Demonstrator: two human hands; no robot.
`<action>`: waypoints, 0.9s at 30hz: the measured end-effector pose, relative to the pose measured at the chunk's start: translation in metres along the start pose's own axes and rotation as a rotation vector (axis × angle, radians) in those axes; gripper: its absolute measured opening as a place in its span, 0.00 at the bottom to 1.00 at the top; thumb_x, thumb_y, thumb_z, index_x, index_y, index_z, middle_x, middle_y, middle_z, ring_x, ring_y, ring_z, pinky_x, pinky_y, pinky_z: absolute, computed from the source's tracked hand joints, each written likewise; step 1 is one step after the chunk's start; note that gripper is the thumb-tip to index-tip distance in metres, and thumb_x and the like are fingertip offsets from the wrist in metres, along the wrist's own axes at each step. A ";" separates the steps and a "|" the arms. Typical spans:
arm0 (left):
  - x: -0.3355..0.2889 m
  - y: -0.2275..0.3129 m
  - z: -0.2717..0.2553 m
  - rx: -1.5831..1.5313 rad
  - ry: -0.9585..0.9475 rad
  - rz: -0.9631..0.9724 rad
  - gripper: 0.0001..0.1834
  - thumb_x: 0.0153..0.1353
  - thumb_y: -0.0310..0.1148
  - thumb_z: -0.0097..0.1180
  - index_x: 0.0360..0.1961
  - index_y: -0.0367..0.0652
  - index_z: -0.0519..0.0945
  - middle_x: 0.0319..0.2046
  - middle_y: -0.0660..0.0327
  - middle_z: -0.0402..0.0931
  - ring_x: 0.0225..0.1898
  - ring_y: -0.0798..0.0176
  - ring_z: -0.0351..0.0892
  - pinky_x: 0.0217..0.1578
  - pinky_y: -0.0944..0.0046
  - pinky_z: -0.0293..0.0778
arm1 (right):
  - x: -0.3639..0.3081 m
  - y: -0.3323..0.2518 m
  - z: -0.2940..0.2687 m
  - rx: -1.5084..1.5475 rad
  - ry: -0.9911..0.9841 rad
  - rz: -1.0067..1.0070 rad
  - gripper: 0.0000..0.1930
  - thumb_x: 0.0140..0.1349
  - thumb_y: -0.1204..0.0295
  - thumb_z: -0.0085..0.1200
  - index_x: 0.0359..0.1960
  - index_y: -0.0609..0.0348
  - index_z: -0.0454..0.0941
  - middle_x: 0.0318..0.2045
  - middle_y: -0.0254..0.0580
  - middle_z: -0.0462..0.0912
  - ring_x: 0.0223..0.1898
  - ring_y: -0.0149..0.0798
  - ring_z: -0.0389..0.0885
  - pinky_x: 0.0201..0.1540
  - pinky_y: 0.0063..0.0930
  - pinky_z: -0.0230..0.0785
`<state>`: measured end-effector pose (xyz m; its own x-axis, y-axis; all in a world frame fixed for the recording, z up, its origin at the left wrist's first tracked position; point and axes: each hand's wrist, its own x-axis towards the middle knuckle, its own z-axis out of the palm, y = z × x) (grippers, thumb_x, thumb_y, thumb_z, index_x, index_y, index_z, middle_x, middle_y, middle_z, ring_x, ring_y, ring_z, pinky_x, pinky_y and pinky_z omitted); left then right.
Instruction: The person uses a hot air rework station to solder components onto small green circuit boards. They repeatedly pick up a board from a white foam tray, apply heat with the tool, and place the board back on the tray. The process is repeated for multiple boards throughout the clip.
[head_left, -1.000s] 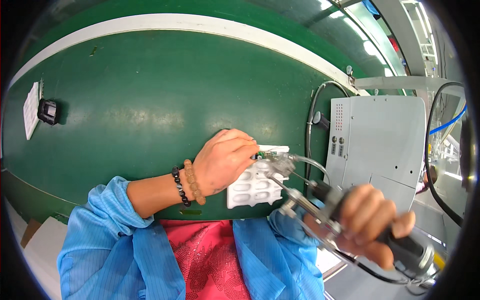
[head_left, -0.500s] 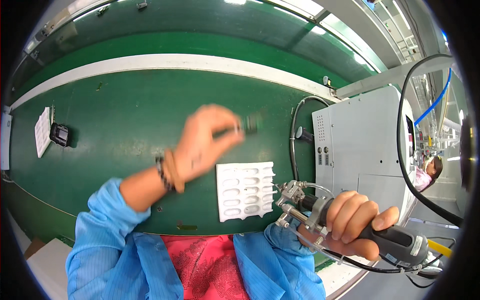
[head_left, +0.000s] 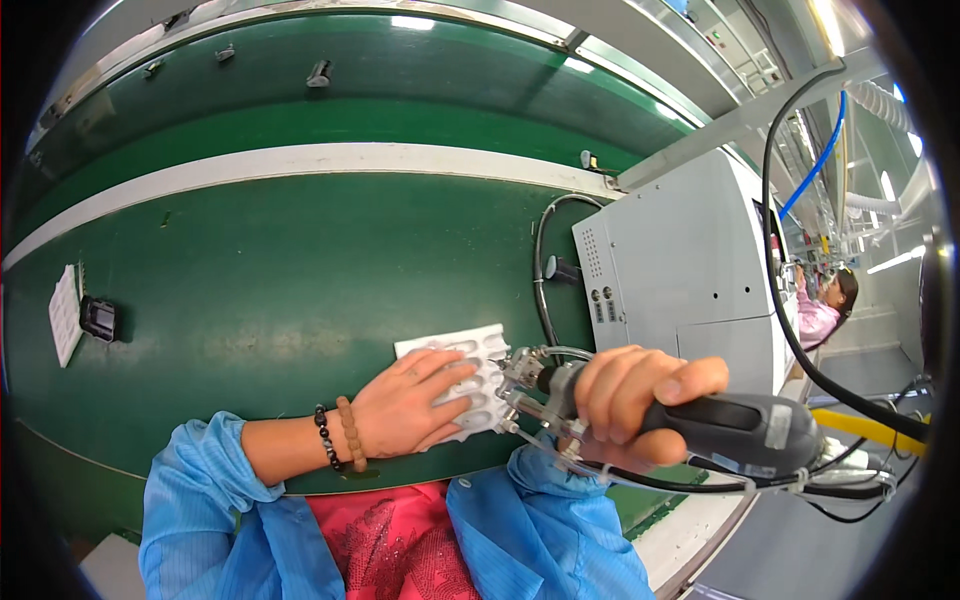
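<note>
My left hand (head_left: pixel 412 400) lies on the white moulded tray (head_left: pixel 490 340), its fingers stretched out and spread over the oval pockets. It covers much of the tray's left side, so whatever is beneath it is hidden. In my right hand (head_left: pixel 645 400) is a black-and-grey power screwdriver (head_left: pixel 750 428), held sideways with the fingers wrapped round its grip. The screwdriver's metal head (head_left: pixel 522 370), with clear tubes attached, points left and is at the tray's right edge. I cannot tell whether the two touch.
A grey machine cabinet (head_left: pixel 670 270) stands to the right, with a black cable (head_left: pixel 541 260) looping beside it. At far left are another white tray (head_left: pixel 65 315) and a black open box (head_left: pixel 99 318). Beyond the white rail (head_left: pixel 330 158), small parts lie on a green belt (head_left: pixel 420 120). A person (head_left: pixel 818 310) sits farther right.
My left hand has come down from over the green table, where a blurred dark item was by its fingers, onto the tray. The screwdriver remains in my right hand. The view has shifted.
</note>
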<state>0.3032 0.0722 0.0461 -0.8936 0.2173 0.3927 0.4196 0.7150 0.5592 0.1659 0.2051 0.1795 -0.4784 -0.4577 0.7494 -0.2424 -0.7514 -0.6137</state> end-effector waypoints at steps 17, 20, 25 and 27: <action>-0.002 -0.006 0.002 0.030 0.086 0.013 0.13 0.52 0.40 0.65 0.34 0.44 0.81 0.56 0.51 0.71 0.62 0.43 0.65 0.60 0.44 0.66 | -0.004 0.006 0.011 -0.017 0.051 0.145 0.27 0.58 0.58 0.68 0.43 0.59 0.62 0.14 0.32 0.70 0.13 0.30 0.68 0.17 0.27 0.63; -0.002 -0.005 0.003 0.022 0.088 0.002 0.12 0.52 0.40 0.64 0.34 0.44 0.81 0.57 0.51 0.71 0.62 0.43 0.65 0.60 0.44 0.65 | -0.007 0.005 0.002 0.059 -0.054 0.104 0.24 0.60 0.61 0.66 0.43 0.61 0.63 0.15 0.33 0.72 0.14 0.32 0.72 0.17 0.28 0.66; -0.003 -0.004 0.002 0.034 0.077 0.000 0.13 0.56 0.42 0.62 0.34 0.45 0.81 0.55 0.51 0.72 0.62 0.44 0.65 0.61 0.45 0.63 | -0.004 -0.002 -0.009 0.163 -0.229 0.145 0.20 0.60 0.65 0.67 0.41 0.65 0.68 0.16 0.37 0.74 0.14 0.35 0.74 0.18 0.30 0.69; -0.003 -0.004 0.002 0.042 0.076 0.002 0.13 0.56 0.43 0.62 0.34 0.45 0.81 0.55 0.51 0.72 0.61 0.44 0.65 0.61 0.46 0.63 | -0.005 -0.006 -0.011 0.201 -0.291 0.168 0.19 0.59 0.66 0.67 0.39 0.67 0.70 0.16 0.38 0.74 0.15 0.36 0.75 0.18 0.32 0.70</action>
<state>0.3040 0.0704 0.0415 -0.8775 0.1684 0.4491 0.4127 0.7422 0.5281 0.1598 0.2171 0.1768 -0.2312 -0.6760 0.6997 0.0025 -0.7196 -0.6944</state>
